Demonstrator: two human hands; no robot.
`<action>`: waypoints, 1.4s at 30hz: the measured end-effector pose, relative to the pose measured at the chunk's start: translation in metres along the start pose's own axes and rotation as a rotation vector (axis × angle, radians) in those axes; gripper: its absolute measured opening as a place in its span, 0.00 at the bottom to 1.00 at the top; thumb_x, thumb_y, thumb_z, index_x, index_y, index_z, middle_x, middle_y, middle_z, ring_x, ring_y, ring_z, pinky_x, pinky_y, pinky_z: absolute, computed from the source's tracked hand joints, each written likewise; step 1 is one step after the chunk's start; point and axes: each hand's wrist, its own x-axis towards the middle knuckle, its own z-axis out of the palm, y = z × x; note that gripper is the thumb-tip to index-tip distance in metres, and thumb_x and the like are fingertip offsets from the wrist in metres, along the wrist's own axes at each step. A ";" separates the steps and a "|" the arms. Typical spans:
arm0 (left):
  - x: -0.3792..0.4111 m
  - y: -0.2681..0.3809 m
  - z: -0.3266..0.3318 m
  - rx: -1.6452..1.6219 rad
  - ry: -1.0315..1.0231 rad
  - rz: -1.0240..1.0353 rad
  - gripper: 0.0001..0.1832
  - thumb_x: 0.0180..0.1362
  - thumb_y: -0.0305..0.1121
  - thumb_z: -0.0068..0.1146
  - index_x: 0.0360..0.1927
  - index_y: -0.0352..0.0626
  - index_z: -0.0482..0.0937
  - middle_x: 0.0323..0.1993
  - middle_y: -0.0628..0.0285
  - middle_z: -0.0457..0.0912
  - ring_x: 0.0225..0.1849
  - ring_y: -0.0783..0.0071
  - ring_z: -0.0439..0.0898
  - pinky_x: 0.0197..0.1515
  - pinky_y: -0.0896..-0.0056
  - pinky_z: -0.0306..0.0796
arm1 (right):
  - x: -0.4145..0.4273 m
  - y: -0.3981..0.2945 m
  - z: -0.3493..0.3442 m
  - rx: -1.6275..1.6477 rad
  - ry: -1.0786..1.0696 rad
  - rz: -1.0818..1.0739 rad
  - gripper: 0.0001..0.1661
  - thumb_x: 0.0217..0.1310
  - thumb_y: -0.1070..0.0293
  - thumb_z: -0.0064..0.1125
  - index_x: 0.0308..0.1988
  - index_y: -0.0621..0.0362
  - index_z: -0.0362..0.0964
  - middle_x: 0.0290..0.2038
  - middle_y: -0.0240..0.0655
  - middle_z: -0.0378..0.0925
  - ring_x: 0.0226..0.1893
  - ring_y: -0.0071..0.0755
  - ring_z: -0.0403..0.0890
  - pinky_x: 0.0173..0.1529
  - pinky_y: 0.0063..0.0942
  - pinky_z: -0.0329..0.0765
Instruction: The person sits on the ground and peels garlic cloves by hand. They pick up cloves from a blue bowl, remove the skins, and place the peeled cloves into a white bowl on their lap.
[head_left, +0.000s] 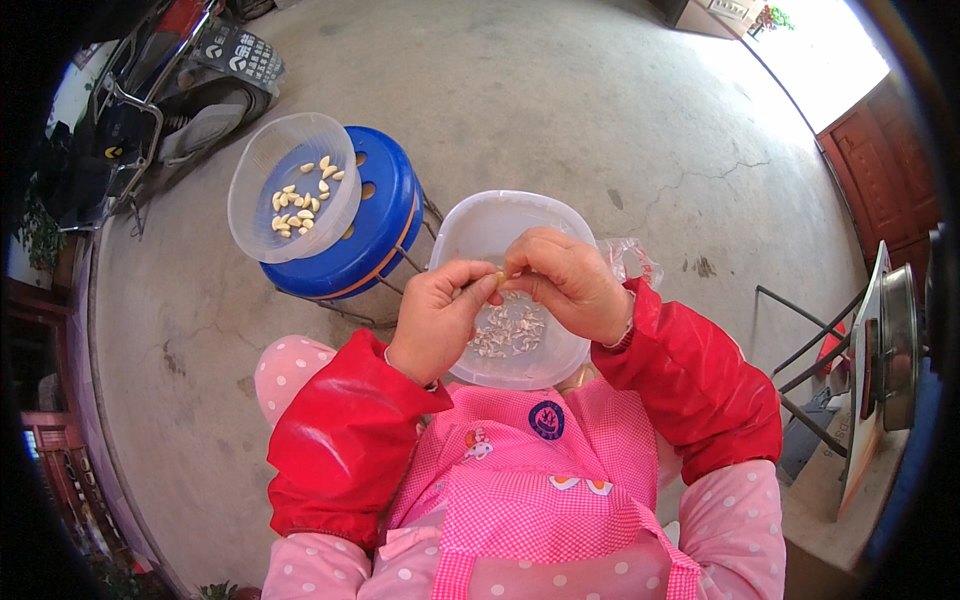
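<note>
Both my hands meet over a whitish plastic basin (517, 201), fingertips together on a small garlic clove (500, 278). My left hand (441, 319) pinches the clove between thumb and forefinger. From the other side, the bent fingers of my right hand (568, 281) touch it, partly hiding it. Loose pale garlic skins (508, 330) lie scattered on the basin's floor beneath. To the left, a clear plastic bowl (251, 169) holds several peeled garlic cloves (292, 223) and rests on a blue round stool (390, 176).
A clear plastic bag (634, 259) sits by the basin's right side. A parked motorcycle (135, 127) stands at upper left. On the right are a small metal-legged table (862, 375) with a metal pan (898, 345), and a brown door (885, 165). The concrete floor (540, 105) has cracks.
</note>
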 end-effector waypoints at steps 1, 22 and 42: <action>0.000 0.000 0.000 -0.036 0.000 -0.002 0.08 0.59 0.30 0.51 0.37 0.37 0.79 0.26 0.64 0.79 0.19 0.89 0.69 0.19 0.87 0.61 | -0.001 0.001 0.001 0.005 -0.003 0.011 0.06 0.50 0.77 0.56 0.31 0.60 0.68 0.29 0.41 0.72 0.32 0.47 0.73 0.35 0.34 0.71; 0.007 0.004 0.000 -0.289 0.114 -0.037 0.06 0.53 0.27 0.59 0.34 0.37 0.80 0.25 0.63 0.79 0.13 0.88 0.66 0.13 0.87 0.57 | -0.003 0.002 -0.002 0.515 0.104 0.553 0.08 0.57 0.72 0.56 0.38 0.62 0.75 0.26 0.28 0.75 0.22 0.16 0.72 0.26 0.16 0.70; 0.006 -0.002 0.001 -0.166 0.104 0.072 0.06 0.55 0.26 0.57 0.37 0.38 0.78 0.27 0.64 0.80 0.12 0.89 0.64 0.12 0.88 0.54 | 0.000 -0.013 -0.001 0.596 0.037 0.628 0.10 0.60 0.69 0.53 0.36 0.65 0.73 0.25 0.31 0.75 0.20 0.18 0.74 0.24 0.16 0.72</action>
